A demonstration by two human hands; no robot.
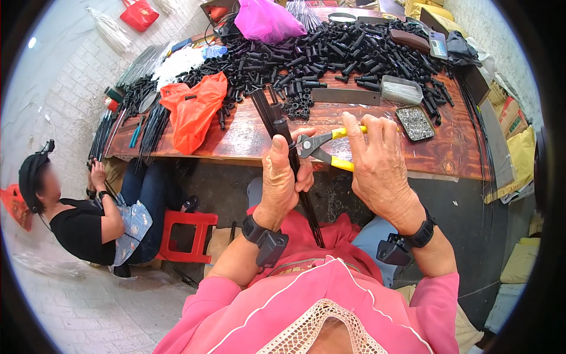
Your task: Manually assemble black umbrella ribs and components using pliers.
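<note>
My left hand (278, 176) is closed around a bundle of thin black rods (309, 209), held upright over my lap in front of the table edge. A thick black plastic fitting (281, 127) sits among the rods just above my thumb. My right hand (380, 168) grips pliers (318, 142) by their yellow handles, which are spread apart. The pliers' metal jaws reach the bundle beside my left fingers; whether they bite on anything is too small to tell.
On the wooden table (259, 141) lie a heap of black plastic parts (348, 53), an orange bag (203, 112), a flat metal bar (345, 96), a clear box (401, 90) and a tray of small metal pieces (415, 123). A co-worker (85, 224) sits at left near a red stool (187, 236).
</note>
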